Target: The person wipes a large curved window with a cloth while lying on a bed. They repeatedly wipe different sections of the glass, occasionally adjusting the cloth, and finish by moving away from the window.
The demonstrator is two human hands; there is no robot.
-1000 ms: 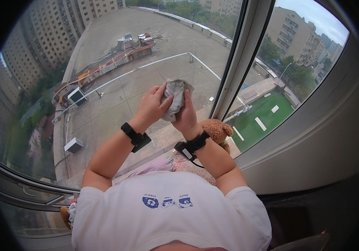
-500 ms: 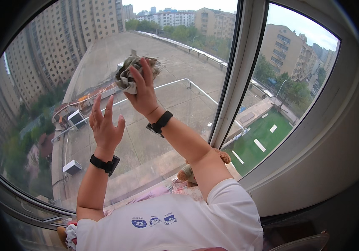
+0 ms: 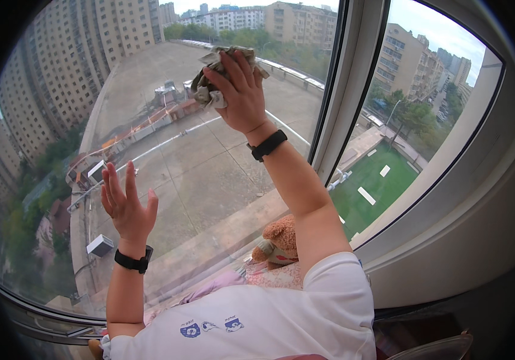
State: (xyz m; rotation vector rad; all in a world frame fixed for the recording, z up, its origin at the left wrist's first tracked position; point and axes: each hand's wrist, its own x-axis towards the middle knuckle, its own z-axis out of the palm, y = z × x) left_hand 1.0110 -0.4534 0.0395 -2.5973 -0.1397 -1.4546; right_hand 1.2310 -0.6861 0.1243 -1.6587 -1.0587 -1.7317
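Note:
A wad of crumpled newspaper [image 3: 210, 96], greyish and creased, is under my right hand [image 3: 240, 99]. My fingers spread over the wad and hold it against the large window pane [image 3: 209, 180], high up near the far roof edge seen through the glass. Lower and to the left, my left hand [image 3: 128, 207] is raised with its fingers stretched out and nothing in it. It is close to the same pane; whether it touches the glass I cannot tell. Each wrist wears a black band.
A pale window frame post [image 3: 347, 90] stands right of the large pane, with a narrower pane beyond it. A brown teddy bear [image 3: 281, 237] sits below by my right arm, near pink patterned fabric [image 3: 275, 276]. Outside are a flat roof and tall buildings.
My right hand has moved up and to the right over the glass with the newspaper. My left hand appears lower and further left, still open. The view has shifted slightly.

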